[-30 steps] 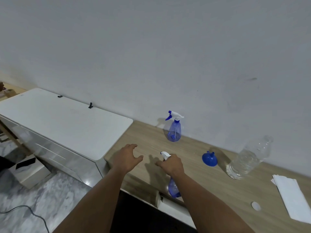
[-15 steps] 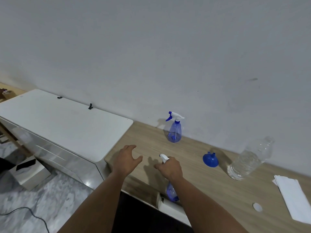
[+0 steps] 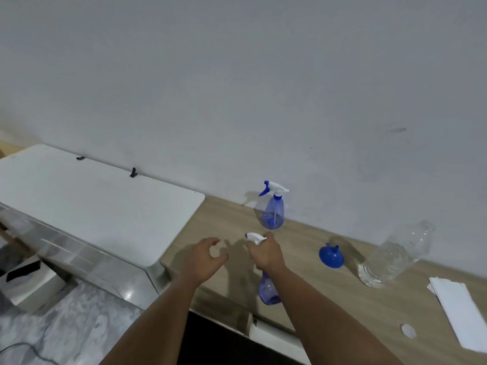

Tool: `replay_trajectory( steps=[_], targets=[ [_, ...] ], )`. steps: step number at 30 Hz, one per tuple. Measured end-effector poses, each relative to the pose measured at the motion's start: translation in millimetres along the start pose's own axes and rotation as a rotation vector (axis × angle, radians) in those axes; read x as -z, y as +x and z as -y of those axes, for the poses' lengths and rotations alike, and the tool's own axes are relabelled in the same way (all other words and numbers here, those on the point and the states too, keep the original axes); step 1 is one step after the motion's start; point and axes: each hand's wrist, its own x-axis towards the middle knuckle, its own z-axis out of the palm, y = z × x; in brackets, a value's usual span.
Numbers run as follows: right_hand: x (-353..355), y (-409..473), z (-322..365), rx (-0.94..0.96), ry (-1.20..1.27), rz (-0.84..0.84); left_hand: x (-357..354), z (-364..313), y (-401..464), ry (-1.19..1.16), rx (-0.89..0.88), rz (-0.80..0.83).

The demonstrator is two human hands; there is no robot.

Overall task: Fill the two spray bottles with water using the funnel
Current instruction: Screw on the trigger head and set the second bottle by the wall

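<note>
Gripping the white spray head, the right hand (image 3: 266,252) is wrapped around the top of the near spray bottle (image 3: 268,289), whose blue body is seen below the wrist, close to the front edge of the wooden counter (image 3: 329,293). Whether the bottle's base rests on the counter cannot be told. The white nozzle is seen poking out to the left past the fingers. The left hand (image 3: 204,258) is held just beside it, spread and curled, with nothing in it and no contact with the bottle.

Further back, the second spray bottle (image 3: 274,210) is stood upright against the wall (image 3: 237,88), its white and blue trigger head fitted. To the right, the blue funnel (image 3: 331,256) is laid mouth-down on the counter with its spout pointing up. Just beyond it, the clear water bottle (image 3: 395,255) is seen uncapped and partly filled. A small white cap (image 3: 408,331) lies near the front edge at the right, beside a stack of white paper (image 3: 461,312). A white cabinet top (image 3: 87,204) adjoins the counter on the left.
</note>
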Motion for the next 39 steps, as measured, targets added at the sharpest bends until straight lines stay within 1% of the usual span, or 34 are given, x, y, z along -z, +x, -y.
replay_trajectory(
  steps=[1,4,6,9,12,16,18,21,24,27,31,35,37,39],
  targets=[
    [1,6,13,0.01,0.101,-0.019,0,-4,5,-0.074,0.014,0.05],
    [6,27,50,0.105,0.269,0.003,5,-20,24,-0.361,0.06,0.288],
    [9,39,70,0.159,0.379,0.006,10,-30,40,-0.432,0.031,0.366],
    [12,53,98,0.237,0.455,-0.011,15,-42,68,-0.516,-0.028,0.351],
    [12,69,120,0.282,0.48,-0.044,19,-50,96,-0.506,-0.085,0.34],
    [13,93,137,0.296,0.497,-0.049,24,-56,126,-0.507,-0.097,0.279],
    [11,107,143,0.289,0.464,-0.047,26,-57,140,-0.466,-0.126,0.224],
    [6,132,153,0.281,0.371,-0.101,27,-60,163,-0.423,-0.175,0.144],
    [1,159,156,0.294,0.27,-0.13,24,-61,190,-0.387,-0.164,0.098],
    [-8,181,150,0.256,0.219,-0.175,21,-59,208,-0.336,-0.165,0.057],
    [-33,202,128,0.151,0.213,-0.214,2,-49,222,-0.353,-0.143,0.088],
    [-58,217,98,0.075,0.233,-0.237,-24,-29,234,-0.244,-0.213,0.024],
    [-69,221,82,0.057,0.191,-0.235,-37,-17,242,-0.16,-0.193,0.051],
    [-77,224,67,0.041,0.143,-0.21,-52,-6,250,-0.136,-0.121,0.106]
  ],
)
